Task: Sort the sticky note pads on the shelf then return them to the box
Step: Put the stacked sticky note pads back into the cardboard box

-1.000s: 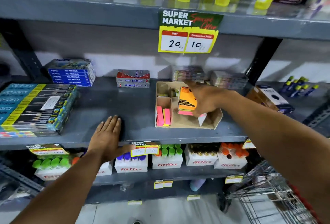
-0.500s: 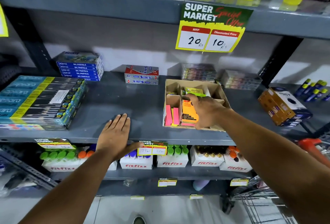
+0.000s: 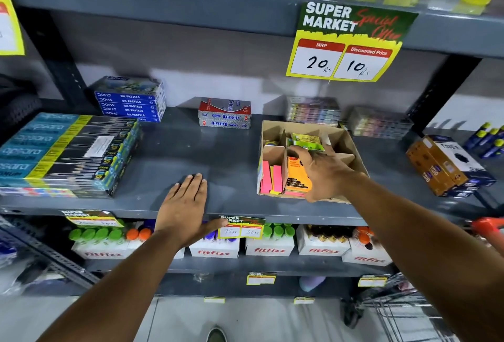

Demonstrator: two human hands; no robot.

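An open cardboard box [image 3: 351,140] with dividers stands on the grey middle shelf [image 3: 218,156], right of centre. Pink sticky note pads [image 3: 270,178] stand on edge in its front left compartment. Beside them lies an orange sticky note pad [image 3: 296,175]; my right hand [image 3: 324,172] reaches into the box and spans this pad from index finger to thumb. Just beyond my fingertips a green pad [image 3: 306,141] lies in the back of the box. My left hand [image 3: 182,205] rests flat on the shelf's front edge, fingers apart, holding nothing.
Pencil boxes [image 3: 62,151] are stacked at the far left, oil pastel boxes [image 3: 131,102] and red-silver Softek boxes [image 3: 225,114] at the back. A brown and blue carton [image 3: 447,167] sits right of the box. A price sign [image 3: 346,42] hangs above. A wire cart [image 3: 409,314] stands at the lower right.
My right hand has laid the orange pad, held upright a second ago, down flat in the box and stays on it. The left hand has not moved. The view shifted slightly.
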